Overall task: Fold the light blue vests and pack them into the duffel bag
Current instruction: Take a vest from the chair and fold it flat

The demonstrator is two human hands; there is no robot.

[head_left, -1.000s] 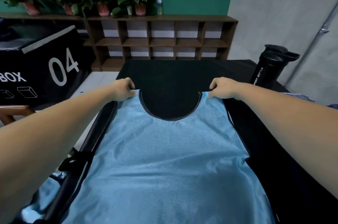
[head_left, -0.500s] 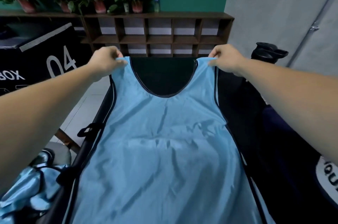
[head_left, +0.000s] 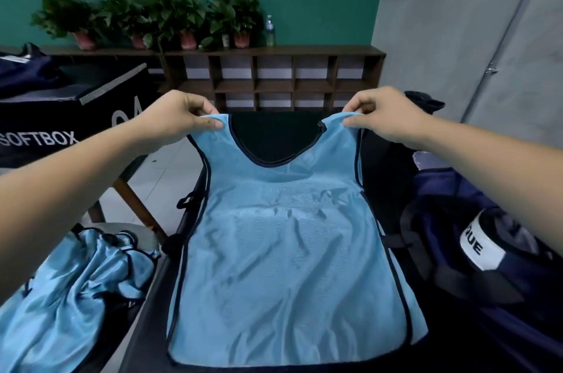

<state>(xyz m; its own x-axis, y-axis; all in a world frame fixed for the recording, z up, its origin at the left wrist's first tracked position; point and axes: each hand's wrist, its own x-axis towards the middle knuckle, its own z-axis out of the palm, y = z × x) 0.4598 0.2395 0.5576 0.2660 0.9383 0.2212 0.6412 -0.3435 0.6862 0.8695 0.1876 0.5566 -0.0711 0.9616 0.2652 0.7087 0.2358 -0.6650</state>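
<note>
Left of the light blue vest [head_left: 289, 250], a crumpled pile of more light blue vests [head_left: 70, 290] lies on a seat beside the dark surface [head_left: 274, 135]. The left hand [head_left: 179, 121] pinches the vest's left shoulder strap, its fingers [head_left: 199, 107] curled round the cloth. The vest lies lengthwise away from the person: neck opening at the far end, toward the wooden shelf [head_left: 274, 74], hem at the near edge. Its straps are lifted off the surface while the body (lightly wrinkled) lies flat on it. The right hand [head_left: 384, 116] pinches the right strap in the same way. Right of the vest stands the navy duffel bag [head_left: 444, 189], just beside the vest's side edge.
</note>
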